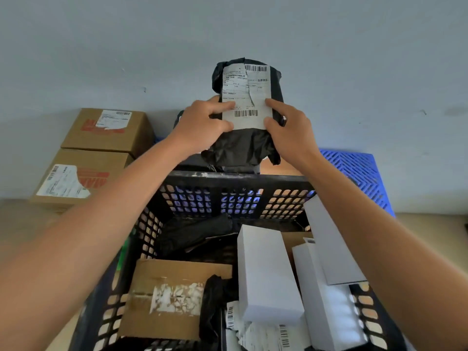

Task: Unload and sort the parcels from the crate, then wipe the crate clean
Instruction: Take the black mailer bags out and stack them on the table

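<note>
Head view: both hands, left (202, 122) and right (291, 127), grip a black bag (243, 145) by its sides, above the crate's (235, 179) far rim. It should be set down beyond the crate, apart from the boxes (106, 130), label up.

plain pale grey wall (101, 46), beige floor (15, 224), blue slatted plastic pallet (359, 173) against wall

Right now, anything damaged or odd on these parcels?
Yes. The white shipping label on the black plastic-bag parcel held in both hands is torn down its middle. The label on the brown cardboard box in the black crate is scraped away.
</note>
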